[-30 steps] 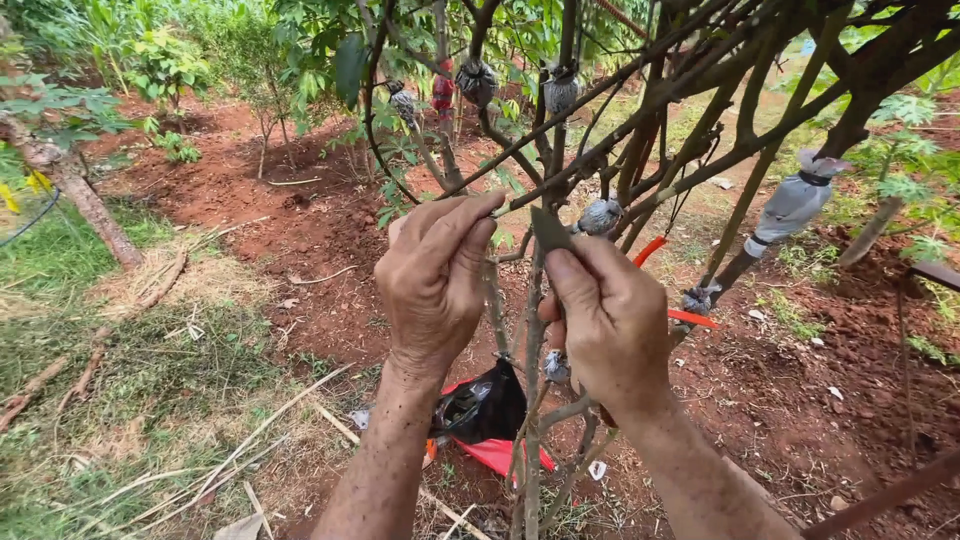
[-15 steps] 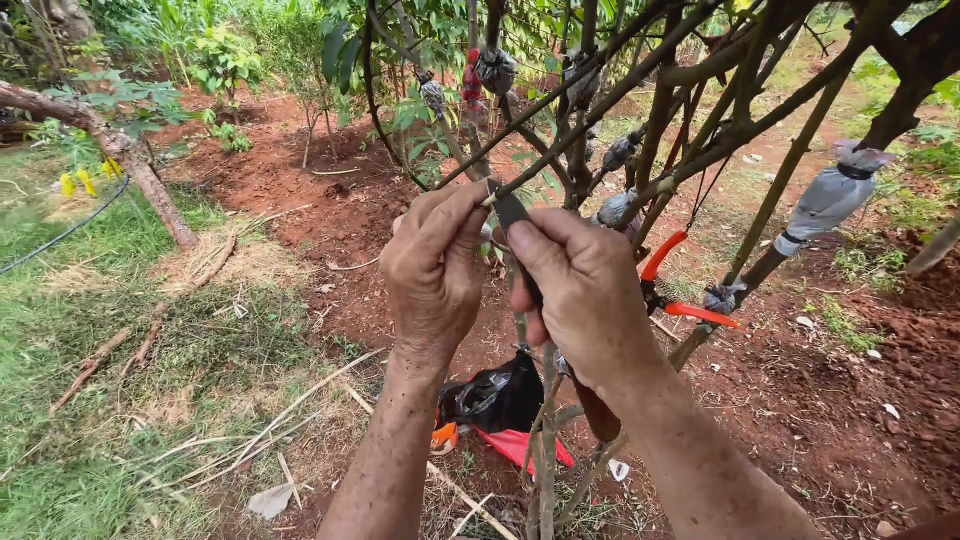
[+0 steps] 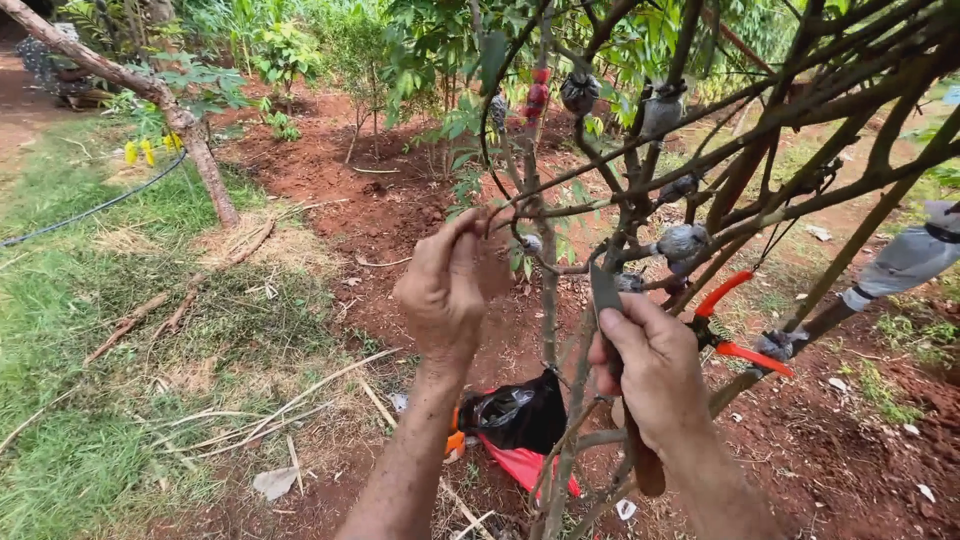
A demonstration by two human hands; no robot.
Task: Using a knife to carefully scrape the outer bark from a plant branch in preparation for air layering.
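Now drawing apart: left hand [image 3: 447,290] pinching the twig [image 3: 520,205], right hand [image 3: 655,375] gripping the knife [image 3: 606,290], blade lowering away.

Crossing branches [image 3: 760,130] and wrapped graft bundles [image 3: 683,241] crowd the space right of the right hand [image 3: 655,365]. Orange-handled pruning shears [image 3: 735,325] hang there. Left of the left hand [image 3: 450,290], open air.
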